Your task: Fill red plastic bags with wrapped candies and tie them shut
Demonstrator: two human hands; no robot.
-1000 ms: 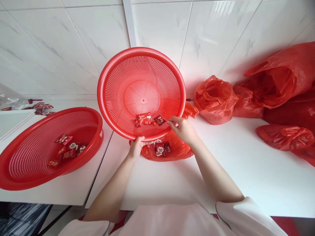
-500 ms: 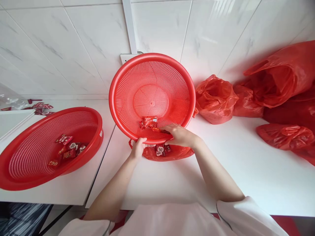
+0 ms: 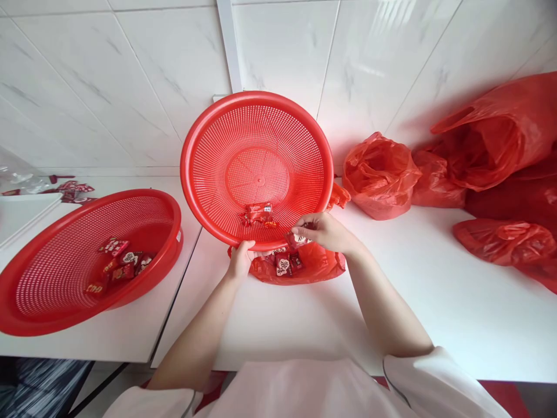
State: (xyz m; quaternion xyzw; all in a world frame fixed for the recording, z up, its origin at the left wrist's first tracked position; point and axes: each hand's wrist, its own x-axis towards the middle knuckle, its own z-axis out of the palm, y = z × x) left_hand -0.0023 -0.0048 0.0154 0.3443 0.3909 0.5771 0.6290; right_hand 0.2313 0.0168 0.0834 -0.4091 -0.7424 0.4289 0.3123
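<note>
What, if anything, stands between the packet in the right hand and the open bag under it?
Nothing visible does. The right hand holds the packet in front of the lower rim of the basket, with the bag below. The left hand grips that rim farther left.

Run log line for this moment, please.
left hand: holding tilted round red plastic basket; right hand: holding dark-red wrapped packet; nearby: red plastic bag, packets inside

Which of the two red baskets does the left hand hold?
The middle basket, its opening tilted toward the camera: the left hand grips its lower rim. The other basket, farther left, rests untouched on the white table.
</note>
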